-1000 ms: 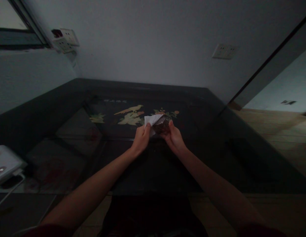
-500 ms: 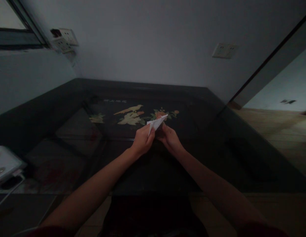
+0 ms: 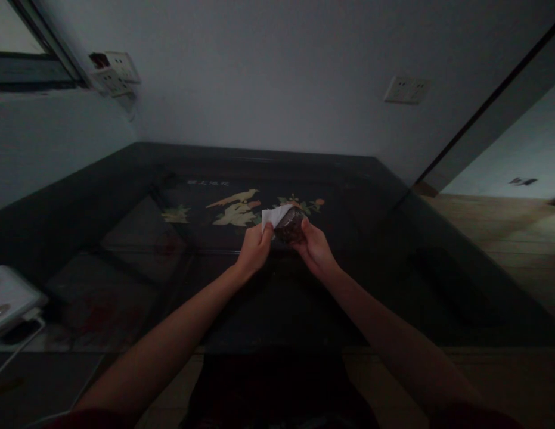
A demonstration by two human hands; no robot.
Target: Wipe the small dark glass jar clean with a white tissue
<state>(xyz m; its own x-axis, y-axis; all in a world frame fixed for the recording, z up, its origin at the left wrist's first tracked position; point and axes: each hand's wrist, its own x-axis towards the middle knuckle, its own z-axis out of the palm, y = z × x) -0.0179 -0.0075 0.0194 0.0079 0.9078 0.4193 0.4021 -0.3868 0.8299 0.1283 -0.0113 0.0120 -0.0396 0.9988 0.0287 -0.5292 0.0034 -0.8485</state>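
Both my hands are held together over the middle of a dark glass-topped table (image 3: 393, 250). My left hand (image 3: 254, 250) is closed on a folded white paper tissue (image 3: 273, 215), pinching it between thumb and fingers. My right hand (image 3: 313, 247) is closed around a small dark rounded object (image 3: 290, 224), too dim to name. The tissue lies against the top left of that object. Under the glass beneath the hands is a painted panel with a bird and flowers (image 3: 241, 205).
A white device with a cable (image 3: 6, 298) sits at the table's left edge. Wall sockets (image 3: 111, 71) are mounted in the left corner and another socket plate (image 3: 406, 89) on the back wall. A wooden floor (image 3: 505, 226) lies to the right past a dark door frame.
Half a second ago the tissue covered the dark object between my hands. Now the tissue is drawn back to the left and the dark object shows again in my right hand.
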